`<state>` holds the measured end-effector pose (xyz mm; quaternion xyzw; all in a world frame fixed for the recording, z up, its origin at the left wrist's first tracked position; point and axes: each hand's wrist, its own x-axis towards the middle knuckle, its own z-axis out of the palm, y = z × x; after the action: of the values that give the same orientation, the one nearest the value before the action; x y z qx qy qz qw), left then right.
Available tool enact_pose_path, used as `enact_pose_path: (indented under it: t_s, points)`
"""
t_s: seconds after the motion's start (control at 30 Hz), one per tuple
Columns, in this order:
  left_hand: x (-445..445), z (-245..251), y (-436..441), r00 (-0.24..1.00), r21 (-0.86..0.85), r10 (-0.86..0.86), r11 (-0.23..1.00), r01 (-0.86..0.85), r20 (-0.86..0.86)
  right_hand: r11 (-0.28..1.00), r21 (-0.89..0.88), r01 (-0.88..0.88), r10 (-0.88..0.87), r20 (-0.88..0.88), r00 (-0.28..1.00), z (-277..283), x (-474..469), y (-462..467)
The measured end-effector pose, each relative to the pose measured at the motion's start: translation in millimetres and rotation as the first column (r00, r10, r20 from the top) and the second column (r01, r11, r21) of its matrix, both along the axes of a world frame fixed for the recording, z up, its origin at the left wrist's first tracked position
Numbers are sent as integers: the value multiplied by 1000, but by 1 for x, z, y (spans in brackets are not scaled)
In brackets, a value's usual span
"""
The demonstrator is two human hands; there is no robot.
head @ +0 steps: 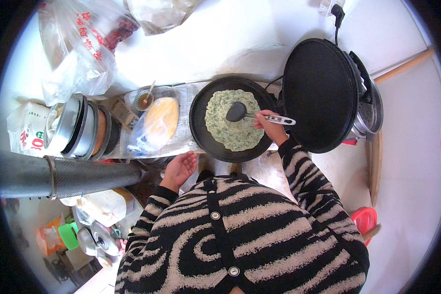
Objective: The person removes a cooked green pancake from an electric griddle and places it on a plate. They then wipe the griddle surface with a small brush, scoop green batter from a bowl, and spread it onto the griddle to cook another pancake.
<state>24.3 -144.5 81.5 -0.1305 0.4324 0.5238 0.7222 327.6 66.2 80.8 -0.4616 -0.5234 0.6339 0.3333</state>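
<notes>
My right hand (270, 125) grips the metal handle of a ladle with a black bowl (236, 111). The ladle's bowl rests on a round layer of pale batter flecked with green (229, 136), spread over a black electric griddle (198, 121). Some dark griddle surface shows around the batter, widest at its left. Hinged at the right, the griddle's round black lid (318, 95) stands open. My left hand (180, 169) hovers by the counter's front edge, palm up with fingers slightly curled, holding nothing.
Left of the griddle lie a yellow oval item in clear plastic (163, 114), a small fluted bowl of brown liquid (143, 100) and a grater (123, 114). Stacked metal pans (79, 128) stand farther left. A stovepipe (92, 176) juts in below them. A steamer pot (371, 106) sits behind the lid.
</notes>
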Motion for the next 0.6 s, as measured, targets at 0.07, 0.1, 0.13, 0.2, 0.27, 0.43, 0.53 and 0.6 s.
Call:
enact_pose_path:
  t_s: [0.07, 0.1, 0.13, 0.2, 0.27, 0.43, 0.53, 0.6]
  points:
    - [-3, 1, -4, 1000, 26, 5, 1000, -6, 10, 996, -54, -66, 66, 6, 998, -3, -15, 8]
    - [-4, 2, -6, 1000, 14, 14, 1000, -14, 4, 991, -68, -112, 112, -17, 994, -4, -20, 12]
    - [-5, 2, -9, 1000, 9, 29, 1000, -29, -1, 986, -84, -147, 148, 5, 989, -6, -26, 15]
    - [-7, 4, -15, 997, -42, 72, 996, -73, -31, 971, -123, -205, 206, -8, 979, -11, -36, 22]
    - [-8, 5, -19, 995, -52, 91, 994, -93, -40, 956, -154, -251, 253, -7, 967, -16, -42, 31]
    - [-13, 5, -23, 991, -44, 131, 990, -131, -13, 941, -207, -267, 275, 11, 961, -16, -35, 68]
    - [-14, 4, -24, 988, -53, 153, 987, -153, -3, 969, -174, -177, 194, 85, 977, -5, -12, 92]
    - [-15, 4, -26, 986, -51, 168, 984, -168, -1, 986, -136, -96, 113, 125, 986, 5, 5, 103]
